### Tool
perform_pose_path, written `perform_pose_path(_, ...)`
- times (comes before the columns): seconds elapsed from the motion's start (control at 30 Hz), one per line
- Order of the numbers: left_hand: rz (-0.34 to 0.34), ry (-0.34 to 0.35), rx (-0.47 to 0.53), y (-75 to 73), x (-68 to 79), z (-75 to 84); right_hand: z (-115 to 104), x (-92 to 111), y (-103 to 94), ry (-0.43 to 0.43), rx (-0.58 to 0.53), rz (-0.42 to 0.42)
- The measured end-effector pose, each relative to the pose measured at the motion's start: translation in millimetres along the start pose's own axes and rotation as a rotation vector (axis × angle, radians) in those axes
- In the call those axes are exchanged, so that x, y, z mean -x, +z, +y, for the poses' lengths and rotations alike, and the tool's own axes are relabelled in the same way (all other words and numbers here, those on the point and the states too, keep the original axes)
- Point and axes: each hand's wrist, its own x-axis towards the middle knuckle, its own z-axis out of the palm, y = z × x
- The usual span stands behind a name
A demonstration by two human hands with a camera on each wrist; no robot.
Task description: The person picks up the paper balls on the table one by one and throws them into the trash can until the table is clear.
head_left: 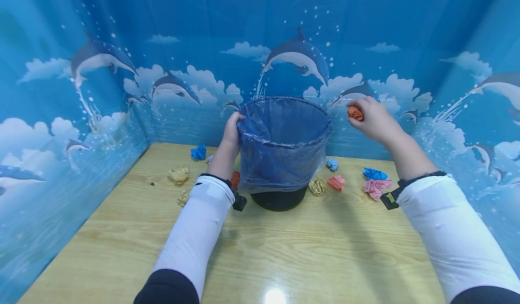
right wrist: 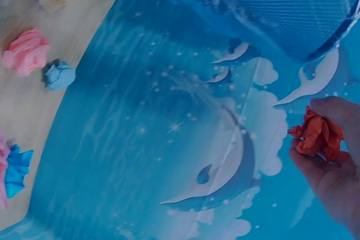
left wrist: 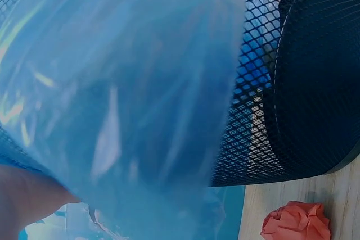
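Note:
A black mesh wastebasket [head_left: 279,201] stands at the table's middle, lined with a translucent blue plastic bag [head_left: 280,166] folded down over its rim. At the left side of that rim, my left hand [head_left: 232,132] grips the basket through the bag. In the left wrist view, the bag covers much of the mesh wall. To the right of the basket, about level with its rim, my right hand [head_left: 375,119] pinches a crumpled orange paper ball [right wrist: 319,134] between thumb and fingers. Bits of paper show through the mesh [left wrist: 256,66] low in the basket.
Crumpled papers lie about the wooden table [head_left: 284,254]: blue [head_left: 198,152] and yellowish [head_left: 178,175] on the left, a red one [left wrist: 296,221] close beside the basket, yellowish [head_left: 317,187], coral [head_left: 336,182] and pink [head_left: 377,188] on the right. A dolphin-printed curtain [head_left: 203,33] surrounds the table.

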Motion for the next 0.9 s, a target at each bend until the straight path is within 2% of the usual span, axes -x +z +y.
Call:
perform_pose_path(0.13,-0.027,-0.005,0.034,0.2,-1.2,-1.2,-8.6,-3.6,-1.9,0.017,-0.029,0.056)
perform_pose_path(0.43,-0.054,0.017,0.011,-2.4,-1.8,-1.8,-28.0,-9.8,-3.6,0.052,-0.059,0.141)
perform_pose_path(0.63,-0.063,0.036,-0.019,-4.1,-3.6,-2.2,-44.9,-12.7,0.5,0.112,-0.163,0.239)
perform_pose_path(0.77,-0.077,0.026,-0.046,-5.5,-3.8,-4.1,-54.2,-14.1,4.5,0.097,-0.185,0.244)
perform_pose_path(0.9,-0.110,0.025,-0.019,-6.9,-4.3,-6.4,-62.8,-17.8,8.1,0.061,-0.195,0.231)
